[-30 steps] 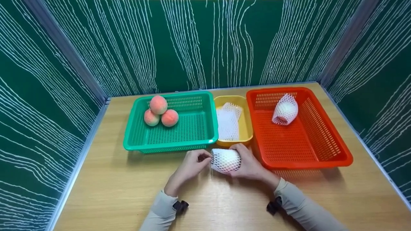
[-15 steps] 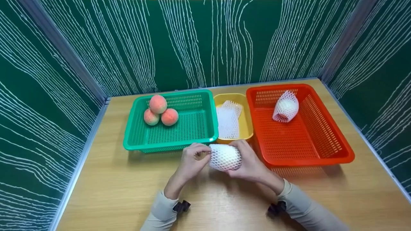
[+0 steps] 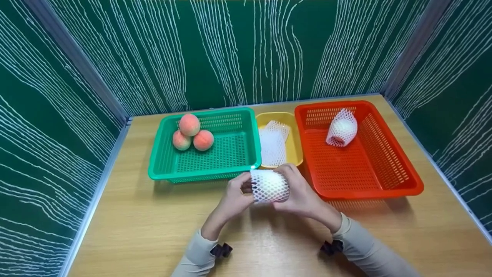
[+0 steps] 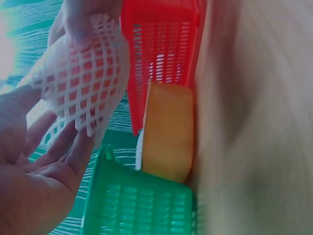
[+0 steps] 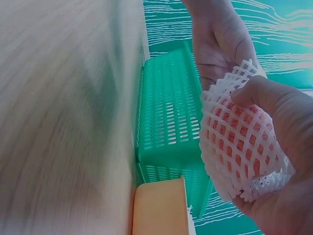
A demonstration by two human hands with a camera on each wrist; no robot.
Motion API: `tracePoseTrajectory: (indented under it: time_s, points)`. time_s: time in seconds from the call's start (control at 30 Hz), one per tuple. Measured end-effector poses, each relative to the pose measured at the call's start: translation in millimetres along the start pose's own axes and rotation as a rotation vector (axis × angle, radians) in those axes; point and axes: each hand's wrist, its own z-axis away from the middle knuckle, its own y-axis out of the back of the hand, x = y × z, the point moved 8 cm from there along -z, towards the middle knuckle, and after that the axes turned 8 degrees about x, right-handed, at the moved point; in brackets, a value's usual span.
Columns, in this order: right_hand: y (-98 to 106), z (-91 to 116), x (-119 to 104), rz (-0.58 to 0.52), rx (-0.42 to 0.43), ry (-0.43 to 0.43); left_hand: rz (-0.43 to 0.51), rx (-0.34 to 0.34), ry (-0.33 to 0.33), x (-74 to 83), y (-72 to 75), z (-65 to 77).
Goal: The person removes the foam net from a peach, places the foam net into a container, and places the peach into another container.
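Above the table, my right hand [image 3: 301,194] grips a peach [image 5: 244,142] wrapped in a white foam net [image 3: 269,186]. Its thumb presses on the mesh in the right wrist view. At the net's open left end is my left hand [image 3: 234,196], its fingers and thumb holding the rim. In the left wrist view, the left fingers [image 4: 80,149] reach the edge of the mesh, and pink skin shows through the holes. The head view hides some of the left fingertips behind the net.
A green basket [image 3: 215,177] at left holds three peaches [image 3: 189,125]. The yellow bin [image 3: 294,150] in the middle contains flat foam nets [image 3: 273,148]. On the right, a red basket [image 3: 369,194] holds one netted peach [image 3: 342,129]. Patterned green walls surround the table [image 3: 153,231].
The netted peach and both hands have risen slightly. My left hand has shifted from a fingertip pinch to fingers inside the net's open end, which looks wider. The baskets stay put.
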Motion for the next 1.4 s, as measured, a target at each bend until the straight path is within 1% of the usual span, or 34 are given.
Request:
tracePoseTrajectory:
  time_s: [0.07,0.13,0.27,0.37,0.47,0.6,0.67,0.7,0.77,0.83,0.93,1.0,1.1,1.13,1.2,1.33,1.4]
  points:
    - [-2,0,0,-0.004,-0.018,-0.003,-0.006,-0.014,0.023,-4.1,-4.0,1.5]
    - [-4,0,-1,-0.008,-0.031,-0.006,-0.015,-0.014,0.023,-5.4,-6.4,2.4]
    - [-7,1,-2,-0.004,-0.044,0.0,-0.049,0.007,-0.019,-4.3,-8.0,3.8]
    - [-8,2,-4,0.003,-0.05,0.008,-0.06,0.023,-0.057,-3.4,-8.0,4.4]
    - [-8,2,-6,0.005,-0.063,0.019,-0.07,0.04,-0.079,-3.6,-6.8,4.3]
    - [-6,2,-10,0.003,-0.079,0.042,-0.031,0.048,-0.057,-6.8,-4.9,5.4]
    - [-3,2,-10,-0.026,-0.077,0.039,-0.009,0.048,-0.037,-8.3,-3.7,6.2]
    - [-1,2,-9,-0.041,-0.071,0.024,0.0,0.05,-0.026,-9.0,-3.0,6.5]
    - [4,1,-5,-0.091,-0.059,-0.036,0.011,0.054,-0.011,-9.9,-1.0,6.5]
    - [8,1,1,-0.17,-0.052,-0.121,0.032,0.06,-0.004,-10.0,1.2,6.6]
    - [13,2,10,-0.284,-0.055,-0.273,0.083,0.06,0.002,-10.6,3.6,7.6]
    - [17,2,7,-0.336,-0.051,-0.33,0.118,0.056,0.006,-11.3,4.2,8.3]
    - [25,-2,-3,-0.34,-0.026,-0.352,0.149,0.053,0.005,-9.9,4.5,8.5]
    - [28,-4,-7,-0.33,-0.014,-0.345,0.157,0.053,0.004,-9.0,4.5,8.5]
    - [33,-7,-15,-0.308,0.007,-0.32,0.171,0.053,0.0,-0.9,5.8,8.6]
    - [38,-8,-16,-0.269,0.041,-0.328,0.193,0.04,0.005,13.4,7.8,9.2]
    - [39,-8,-15,-0.271,0.044,-0.352,0.199,0.039,0.01,16.1,8.9,8.9]
